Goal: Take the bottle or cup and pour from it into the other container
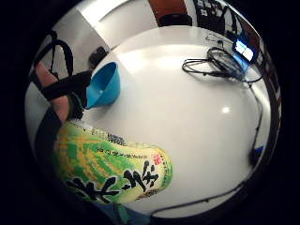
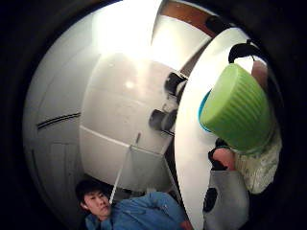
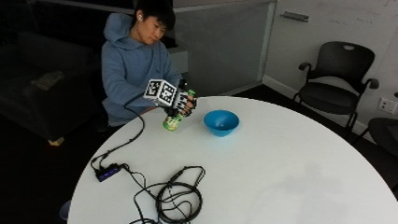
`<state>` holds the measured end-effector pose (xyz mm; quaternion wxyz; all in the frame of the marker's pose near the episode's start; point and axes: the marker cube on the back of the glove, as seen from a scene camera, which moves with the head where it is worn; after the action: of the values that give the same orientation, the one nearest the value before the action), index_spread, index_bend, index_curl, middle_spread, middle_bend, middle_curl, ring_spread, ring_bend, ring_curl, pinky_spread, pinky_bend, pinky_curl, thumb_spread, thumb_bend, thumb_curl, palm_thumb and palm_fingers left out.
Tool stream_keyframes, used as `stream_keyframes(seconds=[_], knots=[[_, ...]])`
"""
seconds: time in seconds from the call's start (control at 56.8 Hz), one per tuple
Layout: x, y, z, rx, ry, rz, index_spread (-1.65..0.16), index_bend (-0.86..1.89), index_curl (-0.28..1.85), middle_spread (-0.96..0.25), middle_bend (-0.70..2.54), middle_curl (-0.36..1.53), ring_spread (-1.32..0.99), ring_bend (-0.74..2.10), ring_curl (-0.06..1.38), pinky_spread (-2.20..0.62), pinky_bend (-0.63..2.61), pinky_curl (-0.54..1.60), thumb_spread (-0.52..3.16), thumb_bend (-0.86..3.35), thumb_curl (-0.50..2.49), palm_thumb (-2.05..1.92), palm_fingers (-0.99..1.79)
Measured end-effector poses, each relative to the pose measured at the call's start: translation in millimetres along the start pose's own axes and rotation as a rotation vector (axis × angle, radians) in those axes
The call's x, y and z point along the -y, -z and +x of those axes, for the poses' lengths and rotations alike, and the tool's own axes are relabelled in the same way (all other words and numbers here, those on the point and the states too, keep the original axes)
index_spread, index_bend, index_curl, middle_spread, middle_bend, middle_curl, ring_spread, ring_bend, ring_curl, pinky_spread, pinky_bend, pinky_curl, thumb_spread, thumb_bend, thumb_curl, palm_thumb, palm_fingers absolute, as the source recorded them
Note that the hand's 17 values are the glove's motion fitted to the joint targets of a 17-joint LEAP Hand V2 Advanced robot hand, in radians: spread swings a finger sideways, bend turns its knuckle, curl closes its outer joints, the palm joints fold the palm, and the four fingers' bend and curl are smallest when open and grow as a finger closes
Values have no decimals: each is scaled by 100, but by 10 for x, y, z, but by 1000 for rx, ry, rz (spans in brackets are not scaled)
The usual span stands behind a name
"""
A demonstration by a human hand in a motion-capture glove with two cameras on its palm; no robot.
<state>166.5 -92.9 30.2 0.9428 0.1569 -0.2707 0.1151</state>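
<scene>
- One bottle [image 3: 174, 120], green-capped with a green label, stands at the table [image 3: 261, 177] edge nearest the person, upright or nearly so; whether its base is on the surface I cannot tell.
- Around its upper body the right hand [image 3: 180, 103] makes its grip, fingers curled about it.
- Just beside it, toward the table's middle, sits the blue bowl [image 3: 221, 122], apart from the bottle.
- Judged next: uncap it, bring the mouth over the bowl, and tilt slowly.

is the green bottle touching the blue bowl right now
Apart. The outside view shows bare white table between the green bottle and the blue bowl.
</scene>
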Motion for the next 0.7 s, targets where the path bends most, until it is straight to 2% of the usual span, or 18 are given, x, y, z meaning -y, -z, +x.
stream_keyframes(seconds=[0.282,0.458,0.634,0.704], knots=[[552,-141,-401,-512,-115,-398,-9,19,49,-3,34,50,-18,49,45,-16,54,34,21,-4,67,105,124],[812,-350,-525,-931,-209,-595,-9,18,50,-3,34,50,-18,49,46,-16,54,35,20,-4,68,105,124],[948,-552,-614,-1129,-304,-783,-10,18,51,-4,34,51,-19,49,46,-17,53,36,20,-4,69,104,124],[986,-534,-603,-1211,-208,-909,-10,18,51,-4,34,51,-19,49,46,-17,53,36,20,-4,69,103,124]])
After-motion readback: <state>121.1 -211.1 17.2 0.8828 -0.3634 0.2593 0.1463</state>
